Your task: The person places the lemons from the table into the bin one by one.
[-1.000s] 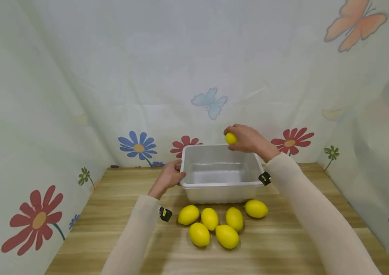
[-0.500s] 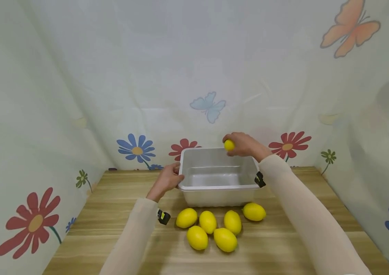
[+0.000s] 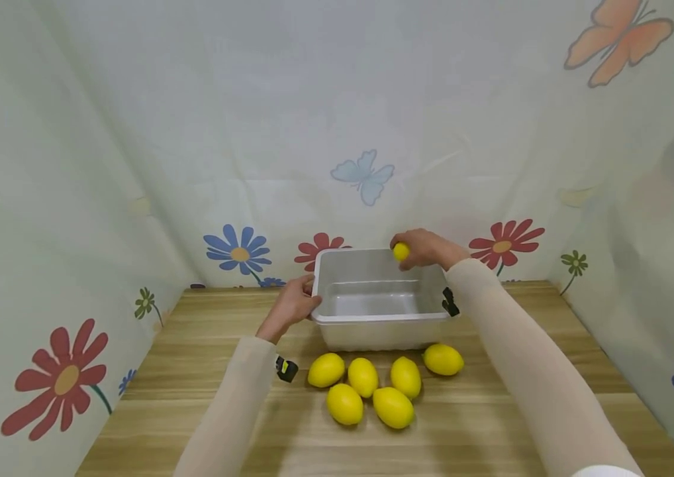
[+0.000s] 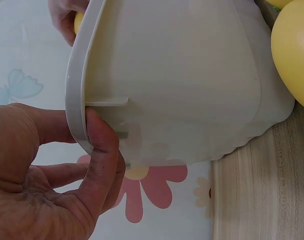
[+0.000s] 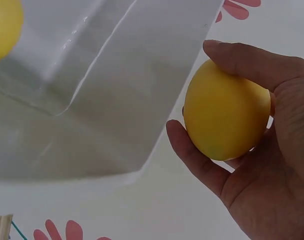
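Observation:
A white plastic tub (image 3: 381, 336) stands on the wooden table. My left hand (image 3: 292, 301) grips its left rim; in the left wrist view, thumb and fingers (image 4: 102, 142) pinch the rim from both sides. At the tub's far right corner, my right hand (image 3: 425, 249) holds a lemon (image 3: 400, 251) level with the back rim. The right wrist view shows this lemon (image 5: 227, 112) between thumb and fingers, just beside the rim. Another lemon (image 5: 4, 27) shows there against the tub's inside; whether it lies in the tub I cannot tell.
Several loose lemons (image 3: 363, 377) lie on the table (image 3: 206, 371) in front of the tub, close together. One lemon (image 3: 443, 360) sits a little to the right of the others. A curtain (image 3: 265, 199) printed with flowers and butterflies closes off the back and sides.
My right hand has come down slightly with the lemon, now level with the tub's back rim. My left hand keeps its grip on the tub, and the loose lemons have stayed put.

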A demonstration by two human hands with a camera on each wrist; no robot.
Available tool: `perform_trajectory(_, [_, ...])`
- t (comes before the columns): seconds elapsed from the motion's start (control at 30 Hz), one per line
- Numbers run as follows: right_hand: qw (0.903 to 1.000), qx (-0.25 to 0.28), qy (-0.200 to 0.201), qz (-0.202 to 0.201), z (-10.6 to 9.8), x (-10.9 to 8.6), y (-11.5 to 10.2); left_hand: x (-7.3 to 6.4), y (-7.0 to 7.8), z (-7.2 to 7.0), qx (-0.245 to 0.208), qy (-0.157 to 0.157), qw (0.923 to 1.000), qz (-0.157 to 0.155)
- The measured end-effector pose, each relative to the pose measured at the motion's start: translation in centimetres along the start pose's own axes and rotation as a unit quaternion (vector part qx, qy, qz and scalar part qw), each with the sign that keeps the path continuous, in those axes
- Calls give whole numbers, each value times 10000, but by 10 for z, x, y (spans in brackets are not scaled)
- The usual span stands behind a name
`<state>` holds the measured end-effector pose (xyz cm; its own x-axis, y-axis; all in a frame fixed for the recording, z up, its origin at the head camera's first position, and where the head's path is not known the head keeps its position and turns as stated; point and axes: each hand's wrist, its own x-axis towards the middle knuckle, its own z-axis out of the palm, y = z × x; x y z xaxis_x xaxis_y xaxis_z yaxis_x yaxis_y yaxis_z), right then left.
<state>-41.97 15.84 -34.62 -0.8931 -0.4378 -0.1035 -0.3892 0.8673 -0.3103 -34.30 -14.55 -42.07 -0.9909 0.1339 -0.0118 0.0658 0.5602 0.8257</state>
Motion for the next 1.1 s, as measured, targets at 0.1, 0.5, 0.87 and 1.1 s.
perform_trajectory(0.1, [9995, 91, -248, 163, 1, 3, 1, 0, 2, -1, 77, 6, 10000, -8])
perform_trajectory(0.5, [9978, -87, -611, 222, 8, 1, 1, 0, 1, -1, 12, 0, 9998, 173])
perform_trajectory(0.87, [9982, 112, -583, 107, 6, -1, 0, 0, 1, -2, 71, 19, 10000, 36])
perform_trajectory(1.1, [9990, -134, -225, -356, 0, -8, -7, -1, 1, -2, -14, 13, 10000, -18])
